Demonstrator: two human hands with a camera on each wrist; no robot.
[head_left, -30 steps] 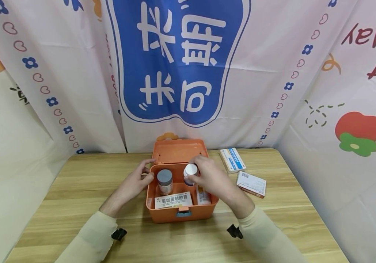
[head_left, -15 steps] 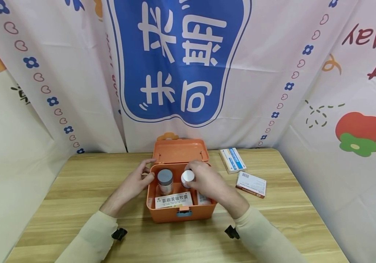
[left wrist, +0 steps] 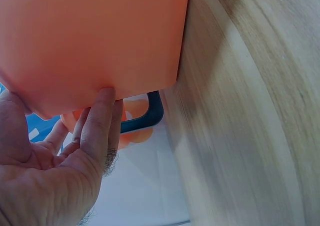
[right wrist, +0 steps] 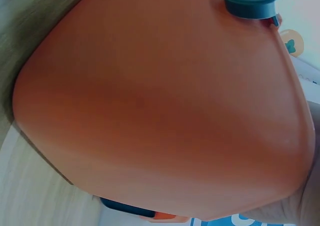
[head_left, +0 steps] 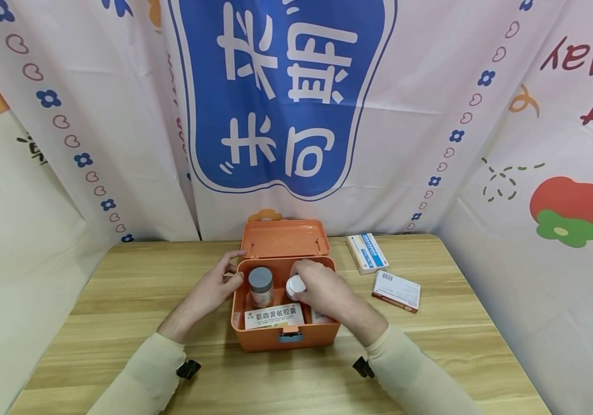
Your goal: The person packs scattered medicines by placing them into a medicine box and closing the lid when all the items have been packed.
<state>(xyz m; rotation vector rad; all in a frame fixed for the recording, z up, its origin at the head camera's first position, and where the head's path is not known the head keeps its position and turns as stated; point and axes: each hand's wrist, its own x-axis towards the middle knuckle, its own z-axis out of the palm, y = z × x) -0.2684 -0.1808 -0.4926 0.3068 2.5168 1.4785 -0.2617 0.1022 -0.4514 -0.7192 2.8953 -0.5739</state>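
An orange lidded box (head_left: 287, 340) stands on the table with its lid (head_left: 286, 238) tipped back. Inside it, my right hand (head_left: 324, 291) grips a white pill bottle (head_left: 294, 287) at the back right; its lower part is hidden. My left hand (head_left: 219, 283) touches the box's rear left corner, thumb by the rim and the other fingers (left wrist: 97, 123) fairly straight against the back. Beside the pill bottle stands a grey-capped jar (head_left: 261, 285). A white medicine carton (head_left: 274, 316) lies along the front wall. Partly under my right wrist is another labelled container (head_left: 321, 314).
Two medicine boxes lie on the wooden table (head_left: 135, 300) to the right: a blue-and-white one (head_left: 367, 253) and a white one with a dark red side (head_left: 397, 290). A printed curtain (head_left: 389, 144) hangs behind the table's back edge.
My right hand has moved slightly left and down into the box with the white pill bottle, which now sits lower and tilts a little. My left hand stays at the corner.
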